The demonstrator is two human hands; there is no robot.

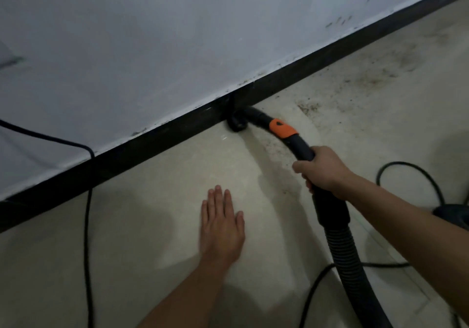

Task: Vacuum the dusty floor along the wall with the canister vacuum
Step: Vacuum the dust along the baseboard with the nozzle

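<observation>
My right hand [321,171] grips the black curved vacuum handle tube [297,145], which carries an orange clip [283,127]. The round black nozzle [237,124] sits on the pale tile floor [157,175], touching the black baseboard [152,137]. A ribbed black hose [347,256] runs from the handle down to the bottom right. My left hand [222,222] lies flat on the floor, fingers together, holding nothing. Dark dust and grit [375,74] cover the floor to the right of the nozzle along the wall; the floor left of it looks cleaner.
A white wall [177,36] rises above the baseboard. One black power cord [87,226] hangs down the wall and crosses the floor at left. Another cord [411,168] loops at right near a dark vacuum part [454,213] at the frame edge.
</observation>
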